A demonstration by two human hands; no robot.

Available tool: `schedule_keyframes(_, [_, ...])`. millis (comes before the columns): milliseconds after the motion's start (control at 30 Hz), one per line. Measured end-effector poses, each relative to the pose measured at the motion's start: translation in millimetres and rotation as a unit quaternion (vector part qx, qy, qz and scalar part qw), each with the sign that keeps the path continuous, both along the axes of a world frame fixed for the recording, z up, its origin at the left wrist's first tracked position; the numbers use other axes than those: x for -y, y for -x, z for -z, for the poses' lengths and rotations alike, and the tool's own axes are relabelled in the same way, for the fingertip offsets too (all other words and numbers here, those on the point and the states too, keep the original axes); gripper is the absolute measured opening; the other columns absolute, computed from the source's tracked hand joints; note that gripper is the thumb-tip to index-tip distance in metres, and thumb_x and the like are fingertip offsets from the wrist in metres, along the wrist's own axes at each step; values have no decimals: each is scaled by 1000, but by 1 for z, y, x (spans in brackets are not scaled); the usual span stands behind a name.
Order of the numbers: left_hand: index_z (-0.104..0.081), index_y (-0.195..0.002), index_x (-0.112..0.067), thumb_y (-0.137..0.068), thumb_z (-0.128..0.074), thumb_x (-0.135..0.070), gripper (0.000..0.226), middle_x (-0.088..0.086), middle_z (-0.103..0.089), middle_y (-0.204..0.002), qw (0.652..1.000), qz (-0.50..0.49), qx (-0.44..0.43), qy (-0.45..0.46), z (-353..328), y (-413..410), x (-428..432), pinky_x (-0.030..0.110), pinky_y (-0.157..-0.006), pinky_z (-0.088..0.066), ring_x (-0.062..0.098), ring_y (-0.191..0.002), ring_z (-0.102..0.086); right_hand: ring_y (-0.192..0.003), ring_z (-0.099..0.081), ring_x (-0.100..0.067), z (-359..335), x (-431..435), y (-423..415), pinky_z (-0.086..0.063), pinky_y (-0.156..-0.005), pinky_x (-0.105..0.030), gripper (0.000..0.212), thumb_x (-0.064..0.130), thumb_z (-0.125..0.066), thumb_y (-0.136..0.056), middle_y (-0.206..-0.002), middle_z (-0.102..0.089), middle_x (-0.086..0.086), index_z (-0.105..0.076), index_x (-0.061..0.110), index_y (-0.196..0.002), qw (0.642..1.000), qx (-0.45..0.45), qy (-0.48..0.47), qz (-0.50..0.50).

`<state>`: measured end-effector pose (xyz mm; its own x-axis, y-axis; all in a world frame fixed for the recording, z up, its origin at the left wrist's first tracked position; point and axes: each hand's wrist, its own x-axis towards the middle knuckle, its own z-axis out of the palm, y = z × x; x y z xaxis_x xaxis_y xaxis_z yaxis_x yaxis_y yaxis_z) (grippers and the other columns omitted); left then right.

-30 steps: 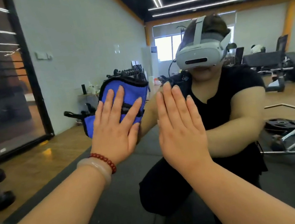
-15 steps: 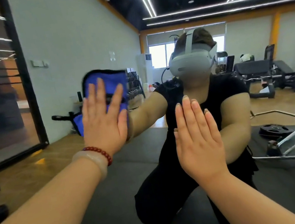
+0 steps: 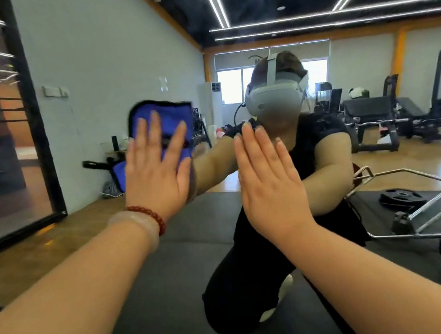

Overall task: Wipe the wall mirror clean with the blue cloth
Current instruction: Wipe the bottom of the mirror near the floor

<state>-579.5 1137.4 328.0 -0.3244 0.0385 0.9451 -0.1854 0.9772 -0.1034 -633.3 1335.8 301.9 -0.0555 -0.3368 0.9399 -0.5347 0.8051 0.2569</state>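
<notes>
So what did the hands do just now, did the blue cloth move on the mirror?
The left hand slid the blue cloth up the mirror, so it now sits higher than the right hand; a second ago they were level. Nothing was grabbed or let go. The left palm still presses the cloth flat, and the right hand stayed flat on the glass.

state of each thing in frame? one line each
blue cloth: spread flat against the glass, pinned under the left palm, edges motion-blurred
left hand: fingers straight and spread, pressing the cloth to the mirror
right hand: fingers straight and together, flat on bare glass, no cloth
wall mirror: upright, both hands on it
bead bracelet: worn on the left wrist
</notes>
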Motion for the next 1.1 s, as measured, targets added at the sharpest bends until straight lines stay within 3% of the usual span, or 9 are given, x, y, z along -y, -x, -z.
schedule_keyframes(100, [-1, -152, -25, -98, -24, -41, 61, 17, -5, -161, 996, -20, -13, -83, 1, 2, -12, 49, -117, -2, 35, -148, -2, -149, -14, -26, -9, 22, -1, -13, -121, -45, 60, 24, -39, -98, -160, -20, -12, -20, 7, -153, 1000, 6, 0, 6])
schedule_keyframes(267, [-20, -151, -31, -98, -35, -40, 56, 11, -18, -157, 978, 33, 60, 196, 14, -3, 21, 49, -117, -14, 33, -145, -18, -148, -18, -26, 3, 45, -4, -19, -120, -43, 58, 35, -33, -103, -160, -18, -14, -27, 5, -152, 999, 3, 26, 28])
schedule_keyframes(333, [-20, -151, -30, -97, -36, -41, 58, 13, -18, -158, 990, 7, 30, 134, -6, -9, 49, 47, -116, -15, 33, -145, -17, -148, -20, -27, 5, 46, -3, -20, -120, -42, 59, 37, -32, -103, -159, -17, -14, -26, 5, -153, 998, -18, 27, 51])
schedule_keyframes(433, [-3, -154, -25, -98, -25, -43, 63, 17, -5, -161, 990, -40, -21, -130, -29, -14, 69, 48, -118, -7, 35, -148, -3, -148, -19, -28, 6, 50, -4, -17, -121, -42, 59, 37, -32, -104, -160, -17, -15, -25, 5, -153, 997, -27, 30, 71])
schedule_keyframes(467, [-1, -154, -24, -99, -24, -42, 63, 18, -4, -161, 990, -41, -25, -136, -26, -13, 65, 50, -118, -6, 37, -147, -2, -148, -18, -28, 6, 50, -3, -16, -121, -42, 60, 37, -32, -104, -160, -17, -15, -24, 4, -153, 996, -28, 30, 74])
schedule_keyframes(667, [-18, -151, -32, -98, -33, -41, 56, 13, -19, -158, 983, 39, 32, 177, 4, -5, 61, 50, -117, -11, 37, -144, -18, -149, -13, -27, 5, 56, -3, -9, -122, -42, 62, 35, -33, -102, -160, -14, -15, -20, 5, -154, 997, -26, 41, 68])
schedule_keyframes(767, [-19, -151, -33, -98, -37, -41, 57, 11, -20, -158, 986, 49, 18, 159, -6, -7, 61, 49, -117, -13, 34, -145, -17, -149, -14, -28, 3, 59, -5, -8, -122, -42, 61, 35, -34, -101, -159, -14, -16, -22, 4, -153, 996, -26, 39, 70])
schedule_keyframes(933, [-9, -153, -28, -100, -28, -41, 58, 15, -10, -161, 998, 42, -1, -45, -21, 1, 15, 50, -118, -5, 34, -148, -5, -148, -15, -29, 0, 55, -7, -9, -122, -42, 61, 35, -32, -103, -159, -14, -16, -21, 3, -153, 997, -16, 17, 69])
schedule_keyframes(1100, [-4, -154, -30, -101, -20, -42, 57, 14, 0, -161, 998, 39, 58, -7, 56, -4, 5, 48, -119, 1, 33, -148, -1, -148, -15, -28, 0, 49, -7, -6, -122, -39, 59, 33, -29, -103, -159, -11, -14, -23, 2, -152, 999, -4, 14, 40])
